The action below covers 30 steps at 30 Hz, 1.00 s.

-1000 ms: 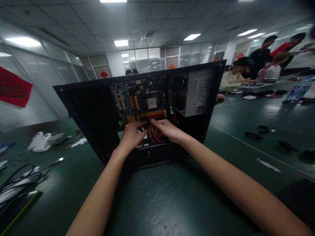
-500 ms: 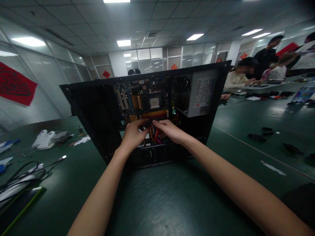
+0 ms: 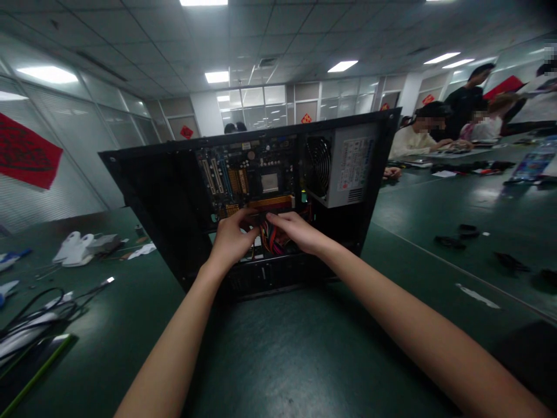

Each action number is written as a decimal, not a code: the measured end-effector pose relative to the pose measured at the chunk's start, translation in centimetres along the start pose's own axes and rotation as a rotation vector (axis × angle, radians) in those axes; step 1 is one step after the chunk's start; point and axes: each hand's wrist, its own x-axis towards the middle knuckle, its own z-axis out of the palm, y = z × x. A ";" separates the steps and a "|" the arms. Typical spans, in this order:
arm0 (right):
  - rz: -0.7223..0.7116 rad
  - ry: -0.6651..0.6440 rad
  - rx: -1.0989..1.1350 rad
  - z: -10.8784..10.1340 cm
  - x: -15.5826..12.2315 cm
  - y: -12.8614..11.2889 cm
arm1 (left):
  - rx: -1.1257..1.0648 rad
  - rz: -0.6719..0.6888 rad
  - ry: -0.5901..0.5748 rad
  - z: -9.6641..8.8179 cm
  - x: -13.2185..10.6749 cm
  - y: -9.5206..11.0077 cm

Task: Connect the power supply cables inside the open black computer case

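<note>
An open black computer case [image 3: 165, 197] stands on the green table [image 3: 296, 354], showing its motherboard [image 3: 243, 174] and a grey power supply [image 3: 343, 165] with a fan. Both my hands reach inside, below the motherboard's orange memory slots. My left hand [image 3: 232, 235] has its fingers curled and pinched at a dark connector [image 3: 260, 219]. My right hand [image 3: 293, 229] meets it from the right, fingers closed on the same connector. A bundle of red, yellow and black wires [image 3: 270, 241] hangs below between the two hands.
Cables [image 3: 35, 319] and a flat black object lie at the near left. White items [image 3: 73, 248] lie further back on the left. Small black parts [image 3: 452, 241] are scattered on the right. Other people [image 3: 435, 136] sit and stand at the far right.
Both hands stay at the connector; my left fingers have shifted slightly upward on it. The view has swayed a little.
</note>
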 end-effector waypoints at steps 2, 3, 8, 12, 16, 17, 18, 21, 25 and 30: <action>0.003 0.004 0.002 0.0 0.0 -0.1 | -0.003 0.000 0.002 0.0 0.0 -0.1; 0.003 0.007 0.005 0.0 -0.1 -0.1 | -0.005 0.001 0.004 0.0 0.0 -0.1; 0.003 0.010 0.041 0.1 -0.2 -0.4 | -0.017 0.005 0.002 0.1 0.0 -0.3; 0.018 0.006 0.066 0.1 -0.3 -0.5 | -0.020 0.008 0.002 0.1 0.0 -0.4; 0.022 -0.010 0.080 0.0 -0.2 -0.4 | -0.011 0.003 0.003 0.1 0.0 -0.5; 0.015 -0.014 0.072 0.0 -0.2 -0.3 | -0.010 0.003 0.004 0.1 0.0 -0.5; 0.006 -0.016 0.056 0.0 -0.2 -0.2 | -0.008 0.004 0.004 0.1 0.0 -0.6; -0.043 -0.008 -0.040 -0.1 -0.1 0.2 | -0.002 0.018 0.006 0.1 0.0 -0.5; -0.100 -0.037 -0.133 -0.1 0.0 0.5 | 0.012 0.032 0.000 0.1 -0.1 -0.4; -0.117 -0.052 -0.182 0.0 -0.2 0.3 | 0.085 0.141 -0.055 0.0 -0.2 -0.6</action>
